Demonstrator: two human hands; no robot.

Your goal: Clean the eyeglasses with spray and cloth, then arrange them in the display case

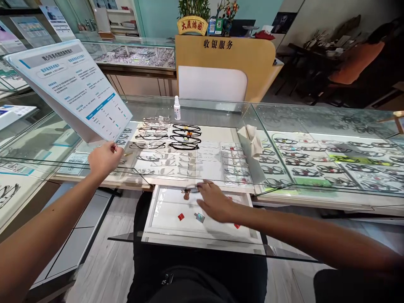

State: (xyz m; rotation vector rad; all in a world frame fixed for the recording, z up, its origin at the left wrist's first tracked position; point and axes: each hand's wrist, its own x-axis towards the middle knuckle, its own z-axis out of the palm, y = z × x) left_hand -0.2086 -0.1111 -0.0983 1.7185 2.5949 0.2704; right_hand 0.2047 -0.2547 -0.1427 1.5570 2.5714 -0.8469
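Note:
My left hand [105, 160] is closed on the lower edge of a large printed folded card [74, 86], holding it tilted above the glass counter. My right hand [216, 202] reaches over the pulled-out white drawer [164, 233], fingers stretched and thumb apart. Its fingertips are at a thin dark loop beside a small brown charm [186, 194]; whether they touch it I cannot tell. Below in the drawer lie a red piece [181, 216] and a small grey tag-like item [199, 217]. Another red bit [237, 226] shows by my wrist.
On the glass counter [217, 113] stand a small white spray bottle [177, 108] and dark eyeglasses [184, 146] in a stack of several. A beige cloth [253, 141] lies to their right. Cases of eyeglasses [306, 171] extend right. Behind is a yellow cashier desk [221, 57].

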